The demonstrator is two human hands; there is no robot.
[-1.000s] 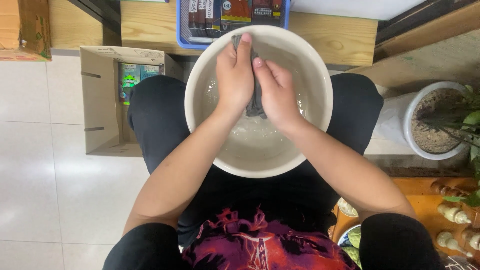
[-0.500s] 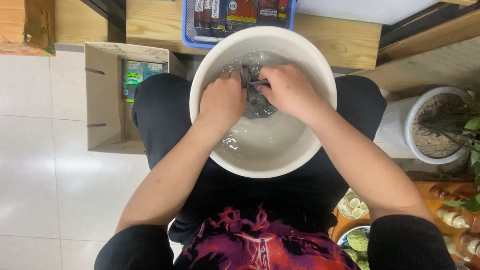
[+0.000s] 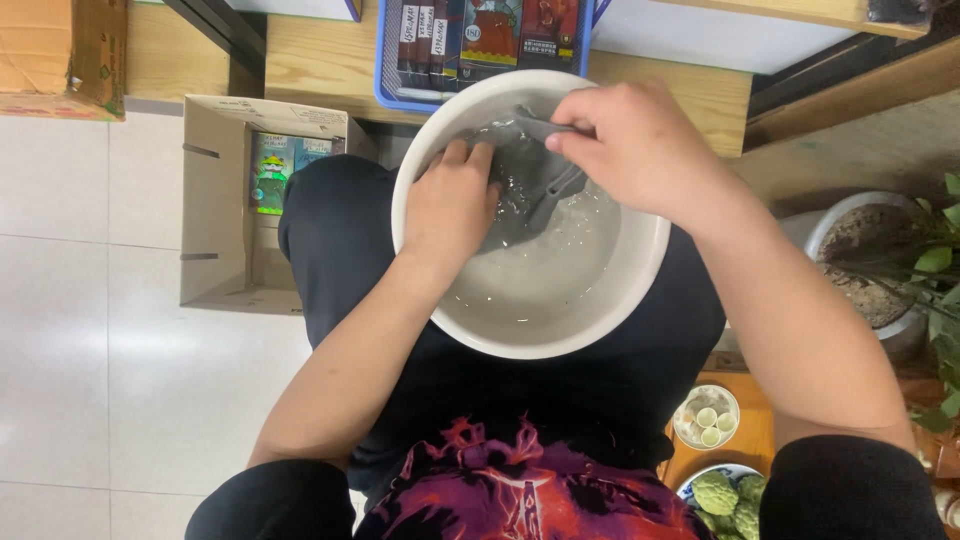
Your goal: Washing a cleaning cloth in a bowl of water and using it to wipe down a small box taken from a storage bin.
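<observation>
While my left hand (image 3: pixel 450 205) presses flat, fingers spread, on the grey cloth (image 3: pixel 525 180) in the white basin (image 3: pixel 600 320) at upper centre of the frame, my right hand (image 3: pixel 630 145) pinches its upper edge, fingers closed. Rubbing works best, I judge, with the cloth kept underwater. It looks soaked, crumpled, dark grey, half submerged.

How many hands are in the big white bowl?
2. The left hand presses the wet grey cloth in the bowl; the right hand pinches the cloth at its far side.
</observation>
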